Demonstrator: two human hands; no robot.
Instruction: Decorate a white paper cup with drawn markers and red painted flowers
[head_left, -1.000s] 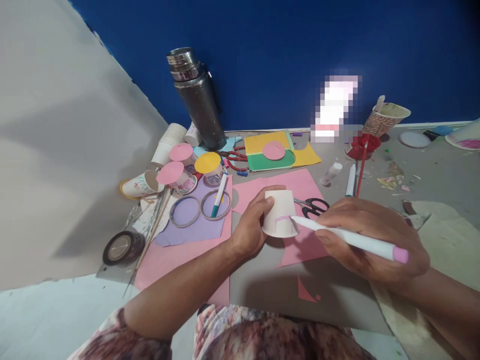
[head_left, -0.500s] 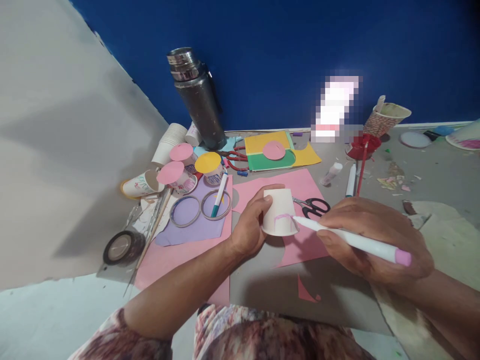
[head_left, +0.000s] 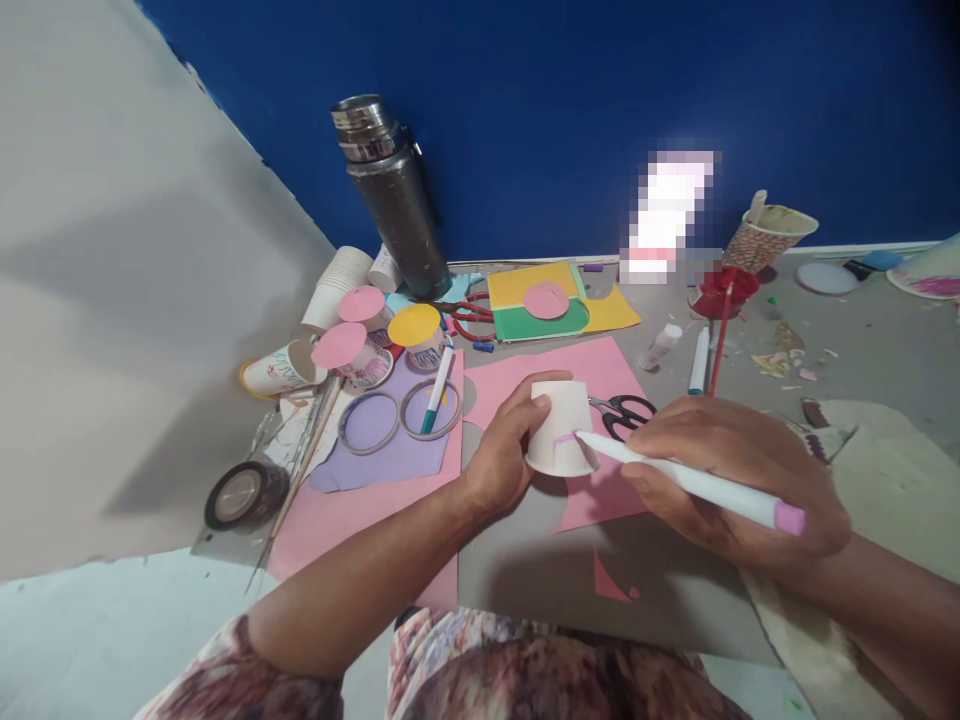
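Observation:
My left hand (head_left: 510,450) is closed around a white paper cup (head_left: 556,415), which is upside down with its rim toward me. A short pinkish-purple line is drawn on the cup's side near the rim. In my right hand (head_left: 750,480) is a white marker pen (head_left: 697,482) with a pink end; its tip meets the cup at the drawn line. Black-handled scissors (head_left: 626,412) lie just behind the cup, partly hidden by my hands. Beneath them is a pink paper sheet (head_left: 592,370) with a curved cut-out.
Left of my hands stand several decorated cups with pink and yellow tops (head_left: 416,325), two tape rings (head_left: 369,422) on purple paper, and a black tape roll (head_left: 246,495). A steel flask (head_left: 397,200) leans at the blue wall. A red pot (head_left: 724,295) stands back right.
The cup has turned slightly in my left hand, shifting the drawn line. My right hand and the marker have moved a little left, with the tip staying at the line.

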